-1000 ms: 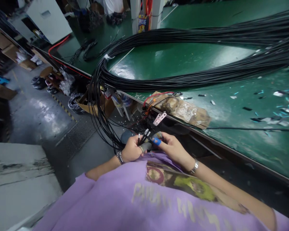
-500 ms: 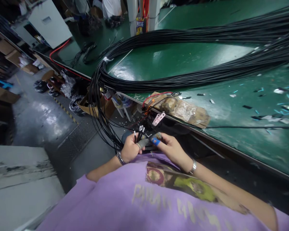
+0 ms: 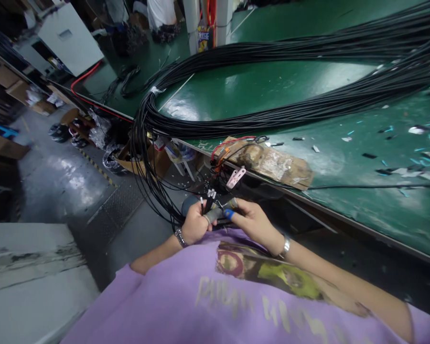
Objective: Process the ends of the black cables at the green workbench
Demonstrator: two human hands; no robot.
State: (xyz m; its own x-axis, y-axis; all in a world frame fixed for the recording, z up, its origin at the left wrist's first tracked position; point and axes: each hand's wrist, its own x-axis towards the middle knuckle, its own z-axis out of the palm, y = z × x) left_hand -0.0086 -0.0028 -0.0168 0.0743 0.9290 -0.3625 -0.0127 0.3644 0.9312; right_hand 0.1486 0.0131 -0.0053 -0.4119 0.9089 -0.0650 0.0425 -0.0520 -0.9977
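The left hand has its grip closed on a cluster of black cable ends, whose white tips stand up above the fingers, just in front of the purple shirt. The right hand meets it there, thumb and fingertips drawn together; whether that grip holds a strand or only presses against the left, I cannot tell. Blue tape wraps the right thumb.

The likeliest trouble, I judge, is a tip slipping out of the cluster, since several thin ends share 1 grip. The hanging strands droop past the edge, so their weight could tug the ends away or tangle them. A snag on the pink clip, near the hands, also seems possible.

The green counter carries the long black cable loop, bound at its left bend by a white tie. Black, white and blue scraps litter its right part, and a wrapped block lies along the near edge. Beyond are a pillar, a white cabinet, cardboard boxes and a shiny grey floor.
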